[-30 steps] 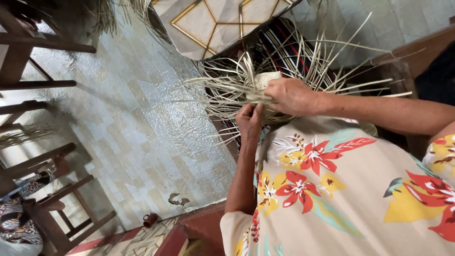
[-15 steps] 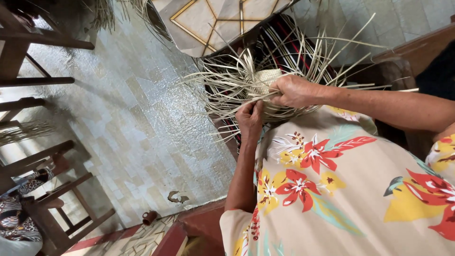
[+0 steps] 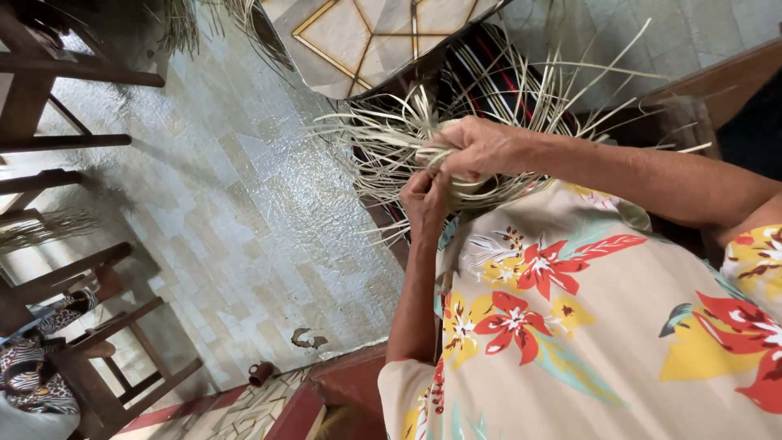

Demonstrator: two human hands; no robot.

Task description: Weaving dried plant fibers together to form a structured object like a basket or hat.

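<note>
A half-woven piece of pale straw rests on my lap, with many loose strips fanning out to the left and up. My right hand lies over its woven middle and pinches strips there, hiding the small woven patch. Just below it, my left hand grips strips at the near edge of the straw piece, fingers curled. The two hands almost touch. My flowered shirt fills the lower right.
A dark striped cloth lies under the straw. Wooden chairs stand along the left on the pale tiled floor. A small brown cup sits by the floor's edge. Another person in patterned clothes sits at lower left.
My right hand has slid left over the woven patch, now covering it. My left hand stays at the near edge, shifted slightly. The strips have swung a little.
</note>
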